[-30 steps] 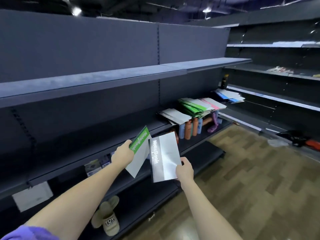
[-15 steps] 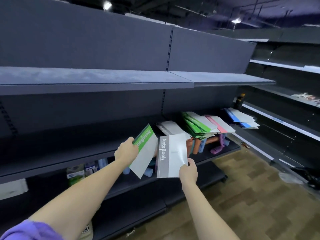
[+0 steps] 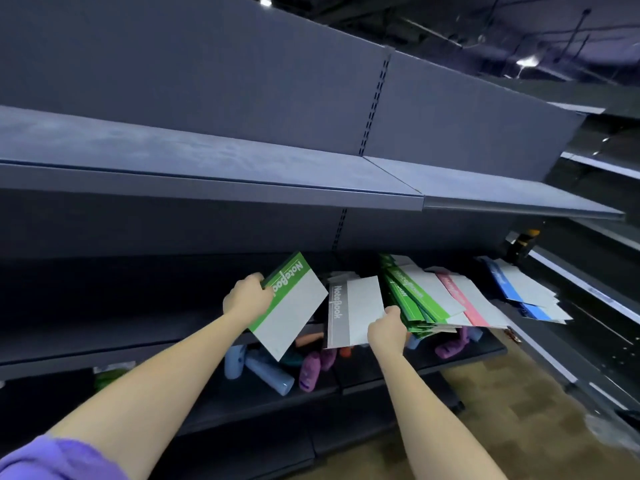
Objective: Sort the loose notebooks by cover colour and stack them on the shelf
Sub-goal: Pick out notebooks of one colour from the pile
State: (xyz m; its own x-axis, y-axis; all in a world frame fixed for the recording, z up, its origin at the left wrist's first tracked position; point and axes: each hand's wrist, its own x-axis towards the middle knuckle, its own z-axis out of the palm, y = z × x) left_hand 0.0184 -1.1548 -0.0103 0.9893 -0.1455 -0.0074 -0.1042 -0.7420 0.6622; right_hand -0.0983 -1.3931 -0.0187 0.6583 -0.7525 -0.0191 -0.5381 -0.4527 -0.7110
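- Step in hand: carrying two notebooks to the sorted stacks on the shelf (image 3: pixel 173 336); neither is set down yet.
- Left hand (image 3: pixel 246 299) grips the green notebook (image 3: pixel 289 303) at its spine edge, fingers curled round it; the book is tilted, held in the air just left of the other hand's book.
- Right hand (image 3: pixel 387 330) pinches the grey notebook (image 3: pixel 353 311) at its lower right corner, thumb on the cover; the book stands nearly upright, in front of the grey pile (image 3: pixel 341 277).
- Green pile (image 3: pixel 412 299) lies just right of the right hand, w/ a pink pile (image 3: pixel 465 299) beyond it and a blue pile (image 3: pixel 523 292) well apart, further right.
- Bottles (image 3: pixel 270 372) in blue, purple and orange lie on the lower shelf, below both hands.
- Next move, prob.: lay the grey book flat on the grey pile behind it, then cross the green one over to the green pile; needs squared edges, since that pile looks fanned and overhangs the shelf front.
- Vs 0.5 s ago: both hands have come nearer the piles; the grey book now overlaps the grey pile and the right hand is almost at the green one. Grips look unchanged.
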